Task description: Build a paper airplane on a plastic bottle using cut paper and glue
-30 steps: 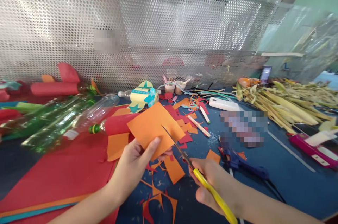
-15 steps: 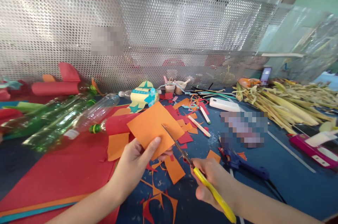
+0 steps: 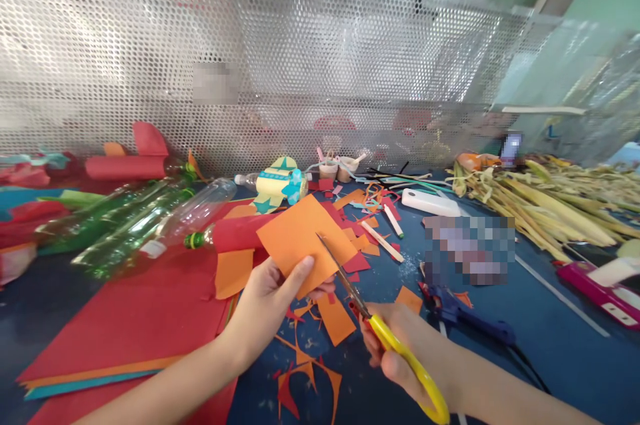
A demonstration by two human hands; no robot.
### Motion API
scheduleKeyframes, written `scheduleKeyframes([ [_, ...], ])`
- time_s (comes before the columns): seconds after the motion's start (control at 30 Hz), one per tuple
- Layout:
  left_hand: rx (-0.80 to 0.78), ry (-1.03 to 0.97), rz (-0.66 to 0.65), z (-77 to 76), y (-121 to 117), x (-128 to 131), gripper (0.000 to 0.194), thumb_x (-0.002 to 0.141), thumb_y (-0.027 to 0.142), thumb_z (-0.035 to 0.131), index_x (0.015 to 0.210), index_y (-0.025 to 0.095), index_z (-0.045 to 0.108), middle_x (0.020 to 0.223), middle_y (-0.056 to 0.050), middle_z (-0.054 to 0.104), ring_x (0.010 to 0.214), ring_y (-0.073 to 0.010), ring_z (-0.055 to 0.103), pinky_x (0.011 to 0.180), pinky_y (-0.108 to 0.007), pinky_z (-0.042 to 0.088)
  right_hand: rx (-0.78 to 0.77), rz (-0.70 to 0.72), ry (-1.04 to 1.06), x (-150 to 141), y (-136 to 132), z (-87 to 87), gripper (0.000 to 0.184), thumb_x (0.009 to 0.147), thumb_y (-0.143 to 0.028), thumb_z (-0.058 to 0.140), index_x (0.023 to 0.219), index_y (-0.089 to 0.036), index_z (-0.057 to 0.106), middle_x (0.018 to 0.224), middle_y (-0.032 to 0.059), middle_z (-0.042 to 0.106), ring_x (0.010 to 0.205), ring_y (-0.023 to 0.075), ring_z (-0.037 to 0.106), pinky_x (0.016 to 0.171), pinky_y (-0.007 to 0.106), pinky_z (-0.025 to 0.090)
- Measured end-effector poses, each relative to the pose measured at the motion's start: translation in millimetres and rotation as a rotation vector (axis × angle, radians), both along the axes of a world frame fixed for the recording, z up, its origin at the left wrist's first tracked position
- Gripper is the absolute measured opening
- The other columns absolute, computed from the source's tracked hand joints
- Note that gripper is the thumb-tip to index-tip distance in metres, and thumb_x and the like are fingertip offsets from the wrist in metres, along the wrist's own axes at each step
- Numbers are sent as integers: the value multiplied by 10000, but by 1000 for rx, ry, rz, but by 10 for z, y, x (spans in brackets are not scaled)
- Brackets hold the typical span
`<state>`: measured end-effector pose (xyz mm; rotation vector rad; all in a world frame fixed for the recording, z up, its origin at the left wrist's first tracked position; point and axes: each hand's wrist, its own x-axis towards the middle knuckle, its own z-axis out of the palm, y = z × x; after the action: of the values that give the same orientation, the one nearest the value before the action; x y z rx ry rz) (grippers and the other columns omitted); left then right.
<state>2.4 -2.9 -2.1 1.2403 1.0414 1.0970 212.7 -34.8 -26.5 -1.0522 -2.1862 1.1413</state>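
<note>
An orange sheet of paper (image 3: pixel 295 238) is pinched in my left hand (image 3: pixel 280 285), the thumb on top and the fingers beneath. My right hand (image 3: pixel 400 345) is closed around yellow-handled scissors (image 3: pixel 410 358). Their blades (image 3: pixel 345 275) lie across the right part of the sheet, the tip near its middle; part of the lower blade is hidden. Under and beside the hands lie orange paper scraps (image 3: pixel 335 318) and thin red and orange offcuts (image 3: pixel 300 371).
Red sheets (image 3: pixel 135 325) are stacked at left, with green plastic bottles (image 3: pixel 135 225) behind. A decorated yellow bottle (image 3: pixel 283 181) lies at the back. On the right are a blue glue gun (image 3: pixel 470 318), a magenta stapler-like device (image 3: pixel 600 288) and dried husks (image 3: pixel 545 198). A perforated metal panel (image 3: pixel 300 45) stands behind.
The scene has shifted slightly to the right in view. The scissor handles have spread apart, showing the loop. Both hands keep their holds on the paper and scissors.
</note>
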Motion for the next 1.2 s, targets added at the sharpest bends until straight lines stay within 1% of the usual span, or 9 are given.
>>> scheduleKeyframes([
  [0.2,8,18,-64,8,-59,41,300,782,459,634,797,162,664,742,-51,739,631,-191,683,649,-283,563,35,-7,-27,-19,-52,123,687,737,-852,158,722,-202,380,678,7,458,553,128,395,504,261,280],
  [0.3,4,38,-77,24,-75,58,294,779,464,635,785,172,674,723,-43,736,637,-189,685,632,-267,558,42,-13,-29,-25,-68,173,695,747,-844,152,740,-196,405,697,15,468,569,136,410,512,265,287],
  [0.43,18,83,-82,22,-87,61,327,778,494,621,780,172,677,696,-40,731,625,-193,684,615,-263,555,55,-5,-28,-27,-71,184,712,750,-841,139,780,-189,424,724,27,487,579,142,424,522,270,301],
  [0.53,24,92,-95,14,-93,58,322,788,485,614,800,170,679,685,-36,728,634,-196,685,606,-256,550,64,-9,-26,-31,-68,180,705,760,-833,144,794,-187,426,733,28,489,590,144,429,532,270,308],
  [0.6,32,90,-99,13,-92,59,311,795,473,611,796,170,683,679,-33,726,621,-188,678,595,-247,546,64,0,-3,-37,-62,173,688,773,-822,159,798,-188,426,730,21,484,586,136,422,530,263,307],
  [0.7,33,91,-100,13,-81,62,309,795,468,612,776,169,688,686,-34,728,599,-181,669,599,-251,547,47,6,25,-43,-47,139,673,778,-819,164,779,-194,412,687,-5,439,556,120,384,512,252,294],
  [0.8,21,82,-105,4,-72,59,307,799,464,609,783,168,689,709,-42,733,614,-188,674,615,-263,552,45,-22,-2,-43,-34,79,681,770,-829,146,754,-196,399,647,-17,401,535,116,364,484,252,268],
  [1.0,3,41,-115,-10,-80,43,280,804,443,617,774,173,688,702,-40,735,622,-177,677,618,-249,552,56,-69,-23,-39,-9,-34,666,769,-828,168,715,-197,374,625,-19,404,508,102,340,465,249,254],
  [1.2,-21,37,-109,-4,-79,51,322,792,488,609,793,172,670,734,-49,738,639,-194,682,629,-270,552,21,-105,2,-55,-26,-78,658,734,-856,208,675,-212,331,576,-46,348,473,91,308,450,242,229],
])
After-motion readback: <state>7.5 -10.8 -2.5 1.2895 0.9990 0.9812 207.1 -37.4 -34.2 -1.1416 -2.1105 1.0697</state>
